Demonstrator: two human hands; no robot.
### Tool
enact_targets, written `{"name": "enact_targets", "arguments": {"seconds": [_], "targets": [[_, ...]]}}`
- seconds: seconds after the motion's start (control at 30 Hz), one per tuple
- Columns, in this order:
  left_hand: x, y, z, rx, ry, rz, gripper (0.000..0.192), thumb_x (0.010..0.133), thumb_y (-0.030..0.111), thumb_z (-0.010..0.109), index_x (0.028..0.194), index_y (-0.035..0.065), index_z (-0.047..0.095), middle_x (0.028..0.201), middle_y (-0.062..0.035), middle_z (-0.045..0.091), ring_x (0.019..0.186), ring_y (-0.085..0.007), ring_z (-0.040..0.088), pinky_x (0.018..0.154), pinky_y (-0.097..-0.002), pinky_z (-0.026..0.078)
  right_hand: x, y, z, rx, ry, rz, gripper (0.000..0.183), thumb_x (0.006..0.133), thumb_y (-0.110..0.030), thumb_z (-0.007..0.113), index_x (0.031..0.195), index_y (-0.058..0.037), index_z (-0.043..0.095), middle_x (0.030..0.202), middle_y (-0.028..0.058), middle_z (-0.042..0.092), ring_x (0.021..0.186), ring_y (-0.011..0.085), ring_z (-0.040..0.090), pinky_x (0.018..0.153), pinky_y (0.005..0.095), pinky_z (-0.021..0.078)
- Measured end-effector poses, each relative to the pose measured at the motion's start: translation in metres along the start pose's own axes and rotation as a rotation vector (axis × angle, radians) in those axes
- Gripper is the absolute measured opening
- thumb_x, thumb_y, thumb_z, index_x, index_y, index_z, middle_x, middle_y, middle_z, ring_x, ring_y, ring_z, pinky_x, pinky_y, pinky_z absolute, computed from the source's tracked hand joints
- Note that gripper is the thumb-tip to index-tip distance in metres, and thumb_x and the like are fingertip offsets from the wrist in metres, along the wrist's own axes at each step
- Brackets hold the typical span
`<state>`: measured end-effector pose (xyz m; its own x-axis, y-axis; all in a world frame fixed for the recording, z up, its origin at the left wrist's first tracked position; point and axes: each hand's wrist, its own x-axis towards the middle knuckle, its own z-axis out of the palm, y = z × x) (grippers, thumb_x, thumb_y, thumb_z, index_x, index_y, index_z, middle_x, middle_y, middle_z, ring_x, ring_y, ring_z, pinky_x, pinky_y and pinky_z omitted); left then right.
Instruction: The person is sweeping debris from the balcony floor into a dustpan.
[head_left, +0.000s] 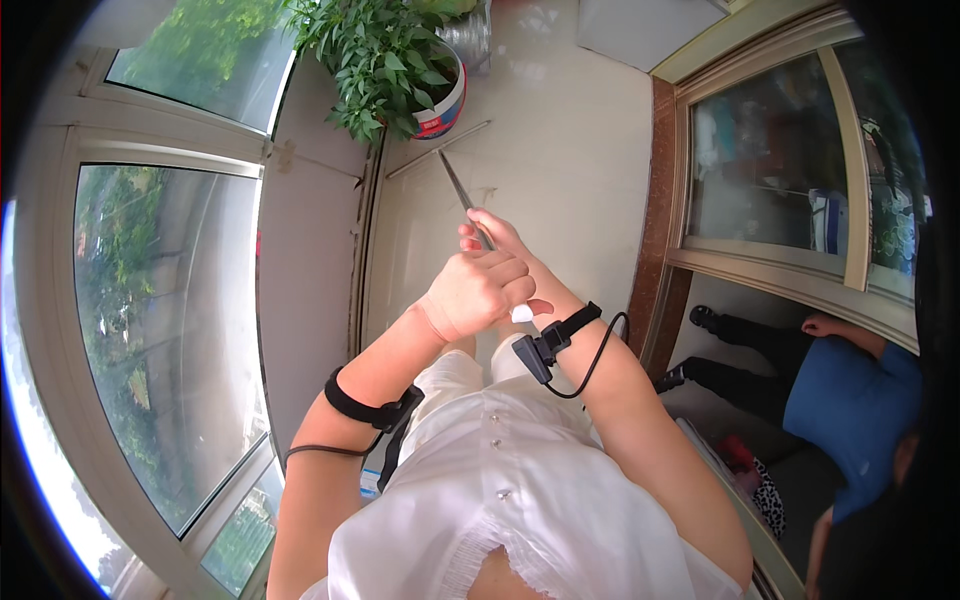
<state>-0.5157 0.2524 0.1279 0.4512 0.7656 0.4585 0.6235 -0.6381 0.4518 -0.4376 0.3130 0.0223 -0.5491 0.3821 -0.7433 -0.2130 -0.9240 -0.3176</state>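
Observation:
Both of my hands grip the metal pole (457, 181) of a long-handled floor tool that looks like a squeegee. My left hand (480, 291) is closed around its upper end, where a white tip (522, 313) pokes out below the fist. Further down the pole, my right hand (495, 229) wraps it with curled fingers, partly behind the left. Slanting away from me, the pole meets a thin crossbar (409, 166) at the light tiled floor (555, 150). One end of that bar lies close to a plant bucket (448, 112).
A leafy potted plant (375, 67) fills the bucket, beside a clear plastic container (469, 37). Windows (165, 337) and a low wall (311, 225) line the left. On the right is a sliding window frame (765, 255); a person in a blue top (847, 412) is beyond it.

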Motion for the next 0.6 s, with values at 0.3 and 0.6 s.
{"name": "enact_targets", "arguments": {"seconds": [0.3,0.6], "targets": [[0.018,0.019,0.017,-0.068,0.089,0.048,0.033,0.063,0.031,0.069,0.059,0.0084,0.045,0.055,-0.0009,0.045,0.048,-0.0159,0.047,0.041,-0.0275,0.038,-0.039,-0.011,-0.028,-0.103,0.045,-0.043,0.015,0.079,-0.019,0.051,0.07,-0.0084,0.046,0.063,0.0,0.048,0.054,0.0087,0.043,0.05,0.0227,0.0364],[0.058,0.057,0.045,-0.224,0.128,0.299,0.034,0.07,0.029,0.061,0.055,0.0071,0.04,0.05,-0.002,0.038,0.044,-0.0163,0.043,0.039,-0.029,0.037,-0.155,-0.025,-0.026,-0.633,-0.047,-0.436,0.045,0.083,-0.035,0.039,0.11,0.0005,0.039,0.099,0.006,0.045,0.088,0.0114,0.045,0.079,0.0222,0.0382]]}}
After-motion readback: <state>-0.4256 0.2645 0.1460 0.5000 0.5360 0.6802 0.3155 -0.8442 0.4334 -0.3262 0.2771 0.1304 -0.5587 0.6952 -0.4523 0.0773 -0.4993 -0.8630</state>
